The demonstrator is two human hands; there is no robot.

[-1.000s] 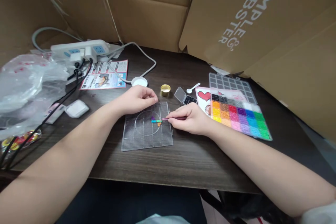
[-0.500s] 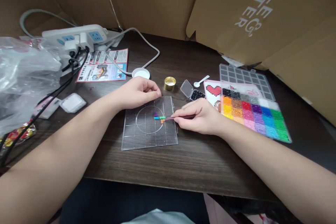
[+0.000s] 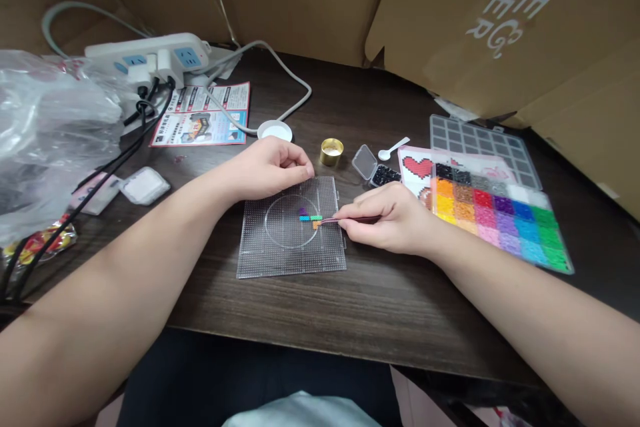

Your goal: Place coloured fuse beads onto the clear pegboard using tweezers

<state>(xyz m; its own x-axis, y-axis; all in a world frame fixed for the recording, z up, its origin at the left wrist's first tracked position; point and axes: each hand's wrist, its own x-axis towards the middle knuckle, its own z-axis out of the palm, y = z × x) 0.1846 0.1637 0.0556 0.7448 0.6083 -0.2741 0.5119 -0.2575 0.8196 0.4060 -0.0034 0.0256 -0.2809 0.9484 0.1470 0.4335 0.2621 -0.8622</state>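
Pegboard: clear, near-square plastic pegboard [image 3: 270, 263], lying flat on the dark wood-grain counter [image 3: 250, 310], centre of view; clock directions below are taken from its middle.
Pegboard axis: sides near equal, no marked long axis; top and bottom edges run roughly 9 to 3 o'clock, small tabs at 3 o'clock.
Ring: thin, clear circular outline [image 3: 265, 221] over the board's middle.
Beads placed: one small cluster at 2 o'clock, inside the ring's right-hand part; purple beads [image 3: 303, 211], bright blue beads [image 3: 305, 218], green beads [image 3: 316, 217], orange beads [image 3: 316, 225]. Blue and green line up along 9 to 3 o'clock; count too small to tell.
Remaining: most pegs carry no bead; judged an early stage.
Right hand: fingers pinched on slim, dark-red tweezers [image 3: 363, 219]; hand [image 3: 393, 219] at 3 o'clock.
Tweezers axis: near 9 to 3 o'clock, tips toward 9, just beside the orange and green; contact and tip gap cannot be told.
Left hand: hand [image 3: 273, 170] at the 12 o'clock edge, fingers curled narrow; anything held cannot be told.
Bead stock: compartmented tray of multicoloured beads [image 3: 505, 213], 3 o'clock; open box of black beads [image 3: 386, 175], 2 o'clock.
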